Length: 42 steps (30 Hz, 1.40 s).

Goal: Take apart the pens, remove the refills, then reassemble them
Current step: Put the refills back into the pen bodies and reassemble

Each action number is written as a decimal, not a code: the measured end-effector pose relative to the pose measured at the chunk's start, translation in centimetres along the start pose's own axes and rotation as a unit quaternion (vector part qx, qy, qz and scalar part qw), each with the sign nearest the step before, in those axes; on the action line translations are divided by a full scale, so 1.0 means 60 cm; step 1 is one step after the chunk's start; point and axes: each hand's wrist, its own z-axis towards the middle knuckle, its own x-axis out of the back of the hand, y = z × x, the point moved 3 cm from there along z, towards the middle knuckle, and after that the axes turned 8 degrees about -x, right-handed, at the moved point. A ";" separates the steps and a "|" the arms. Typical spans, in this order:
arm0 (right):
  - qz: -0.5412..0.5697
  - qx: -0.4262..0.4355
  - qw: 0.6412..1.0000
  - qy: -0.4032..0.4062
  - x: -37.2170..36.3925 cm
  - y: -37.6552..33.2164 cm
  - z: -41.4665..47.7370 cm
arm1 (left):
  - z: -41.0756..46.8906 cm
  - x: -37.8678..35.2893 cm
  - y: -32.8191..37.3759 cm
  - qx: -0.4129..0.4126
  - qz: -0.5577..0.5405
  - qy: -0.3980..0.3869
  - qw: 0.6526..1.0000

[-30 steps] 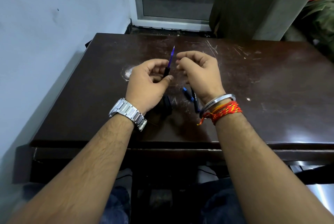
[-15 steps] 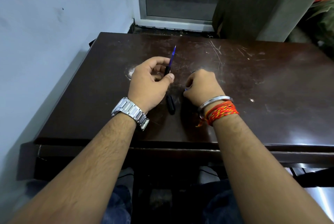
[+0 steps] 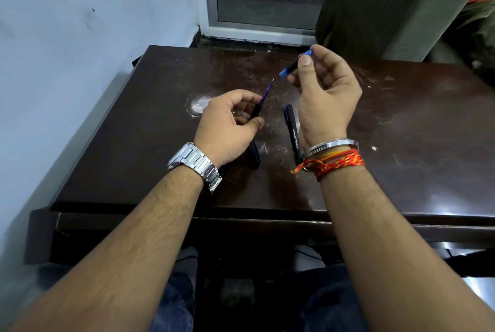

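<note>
My left hand (image 3: pixel 227 125) grips a black pen barrel with a blue refill (image 3: pixel 266 93) sticking out of it, tip pointing up and away. My right hand (image 3: pixel 324 90) is raised above the table and pinches a short black pen piece with blue ends (image 3: pixel 293 66) between thumb and fingers. The piece's lower blue end hangs a little right of the refill tip, apart from it. A whole black pen with white lettering (image 3: pixel 293 133) lies on the table beside my right wrist. Another black pen part (image 3: pixel 254 154) lies partly under my left hand.
The dark brown table (image 3: pixel 401 144) is scratched, with a white scuff mark (image 3: pixel 199 105) left of my left hand. A pale wall runs along the left, a door frame (image 3: pixel 257 31) stands behind the table, and a dark curtain (image 3: pixel 375 4) hangs at the back right.
My right hand has lifted from the table with the short blue-ended pen piece and carried it up and away. My left hand keeps holding the barrel with the refill.
</note>
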 end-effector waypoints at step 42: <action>-0.191 -0.090 0.968 -0.138 -0.019 0.024 -0.030 | 0.001 0.011 0.005 -0.035 0.049 0.081 0.995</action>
